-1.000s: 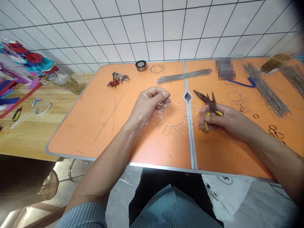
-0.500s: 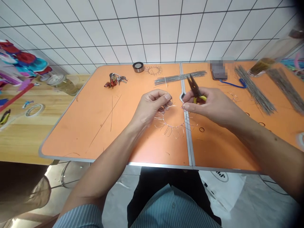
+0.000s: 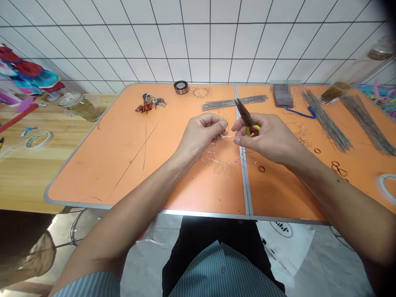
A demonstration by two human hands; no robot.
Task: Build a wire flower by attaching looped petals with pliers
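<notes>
My left hand [image 3: 206,134] pinches a ring of thin looped wire [image 3: 227,163] at its upper left edge. The ring hangs over the orange table, its loops fanning outward below my fingers. A thin wire end rises from the left fingertips. In my right hand [image 3: 266,136] are pliers [image 3: 244,112] with yellow handles, tucked in the palm with the dark jaws pointing up and away. The right thumb and forefinger are close to the ring's upper right side; I cannot tell whether they touch it.
A bundle of straight wires [image 3: 234,102] lies beyond my hands. Behind it are a tape roll [image 3: 181,87] and another wire ring [image 3: 200,92]. Keys [image 3: 151,102] lie at left. More wire bundles [image 3: 328,119], a phone [image 3: 282,95] and a bottle [image 3: 335,91] stand or lie at right.
My right hand with the pliers has moved slightly left, nearer the left hand. The left hand has shifted a little right, still pinching the ring. The view has shifted slightly.
</notes>
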